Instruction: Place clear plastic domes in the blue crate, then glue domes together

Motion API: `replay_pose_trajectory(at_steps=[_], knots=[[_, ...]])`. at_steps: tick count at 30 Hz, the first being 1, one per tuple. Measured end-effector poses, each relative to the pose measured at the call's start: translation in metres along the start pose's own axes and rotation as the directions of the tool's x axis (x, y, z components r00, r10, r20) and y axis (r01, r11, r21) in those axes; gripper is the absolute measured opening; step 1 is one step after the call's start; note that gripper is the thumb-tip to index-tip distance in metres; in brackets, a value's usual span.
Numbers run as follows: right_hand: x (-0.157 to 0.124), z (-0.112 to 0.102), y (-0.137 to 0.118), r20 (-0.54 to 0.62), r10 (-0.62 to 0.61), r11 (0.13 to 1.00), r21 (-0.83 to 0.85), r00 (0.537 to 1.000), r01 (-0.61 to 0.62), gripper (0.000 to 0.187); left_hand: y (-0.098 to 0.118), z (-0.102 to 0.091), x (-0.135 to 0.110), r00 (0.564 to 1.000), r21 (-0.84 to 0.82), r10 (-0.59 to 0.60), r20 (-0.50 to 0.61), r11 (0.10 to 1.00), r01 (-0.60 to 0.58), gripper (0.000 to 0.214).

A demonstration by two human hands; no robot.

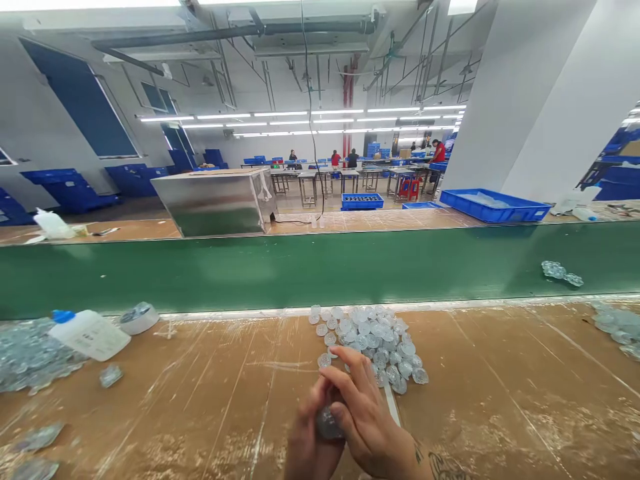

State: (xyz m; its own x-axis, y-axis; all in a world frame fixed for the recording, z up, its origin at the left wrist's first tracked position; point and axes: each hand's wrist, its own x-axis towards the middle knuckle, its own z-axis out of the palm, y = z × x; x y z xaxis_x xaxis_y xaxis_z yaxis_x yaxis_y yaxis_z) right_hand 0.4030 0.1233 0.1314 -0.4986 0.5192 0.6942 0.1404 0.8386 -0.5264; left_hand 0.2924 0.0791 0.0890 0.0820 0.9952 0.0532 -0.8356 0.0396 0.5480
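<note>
Low in the middle of the view, my left hand (311,437) and my right hand (367,417) are closed together around a clear round plastic piece (329,425). Part of the piece shows between my palms and the right thumb; fingers hide the remainder. The left hand is slightly blurred. Just beyond my fingers lies a heap of clear round plastic pieces (383,337) with a patterned surface, and a few single ones sit along its left side. Several overlap each other on the brown tabletop (210,400).
At left are a white bottle (95,335) with a blue cap, a tape roll (139,319) and a pile of clear pieces (30,353). A green conveyor belt (300,270) crosses behind the tabletop, bearing a few clear pieces (561,273). Beyond stands a blue tray (495,203).
</note>
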Motion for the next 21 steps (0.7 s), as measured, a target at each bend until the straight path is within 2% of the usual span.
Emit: replay_pose_trajectory(at_steps=[3,5,7,10,12,14,15,17,18,19,21], knots=[[0.009,0.004,0.008,-0.028,-0.039,0.977,-0.209,0.999,0.032,0.085,0.006,0.005,0.003,0.997,-0.124,-0.03,-0.065,0.992,0.022,0.061],[0.014,0.007,0.013,-0.025,-0.066,0.957,-0.285,0.998,0.056,0.078,0.014,0.007,0.004,0.986,-0.124,-0.049,-0.159,0.992,0.03,0.052],[0.018,0.009,0.015,0.001,-0.11,0.947,-0.303,0.994,0.105,0.07,0.024,0.007,0.005,0.972,-0.142,-0.127,-0.2,0.985,0.1,0.044],[0.022,0.009,0.014,0.103,-0.185,0.928,-0.31,0.977,0.209,0.053,0.039,0.004,0.006,0.942,-0.186,-0.292,-0.164,0.947,0.261,0.045],[0.024,0.01,0.013,0.162,-0.213,0.914,-0.315,0.963,0.255,0.044,0.041,0.003,0.007,0.932,-0.176,-0.31,-0.187,0.944,0.279,0.048],[0.024,0.012,0.013,0.157,-0.226,0.92,-0.289,0.961,0.263,0.054,0.037,0.001,0.009,0.922,-0.134,-0.244,-0.299,0.968,0.213,0.047],[0.024,0.013,0.013,0.137,-0.231,0.929,-0.263,0.963,0.26,0.065,0.033,0.0,0.01,0.91,-0.095,-0.169,-0.379,0.985,0.143,0.048],[0.022,0.013,0.012,0.104,-0.236,0.946,-0.201,0.966,0.253,0.088,0.024,-0.002,0.012,0.856,0.027,0.022,-0.516,1.0,-0.01,0.054],[0.02,0.011,0.011,0.105,-0.235,0.953,-0.168,0.966,0.25,0.095,0.021,-0.004,0.013,0.835,0.099,0.109,-0.54,0.993,-0.066,0.058],[0.017,0.008,0.01,0.113,-0.231,0.961,-0.132,0.966,0.245,0.099,0.019,-0.005,0.013,0.834,0.163,0.171,-0.524,0.982,-0.099,0.061],[0.013,-0.001,0.008,0.13,-0.206,0.975,-0.052,0.97,0.214,0.098,0.019,-0.005,0.012,0.89,0.231,0.192,-0.414,0.968,-0.102,0.063]])
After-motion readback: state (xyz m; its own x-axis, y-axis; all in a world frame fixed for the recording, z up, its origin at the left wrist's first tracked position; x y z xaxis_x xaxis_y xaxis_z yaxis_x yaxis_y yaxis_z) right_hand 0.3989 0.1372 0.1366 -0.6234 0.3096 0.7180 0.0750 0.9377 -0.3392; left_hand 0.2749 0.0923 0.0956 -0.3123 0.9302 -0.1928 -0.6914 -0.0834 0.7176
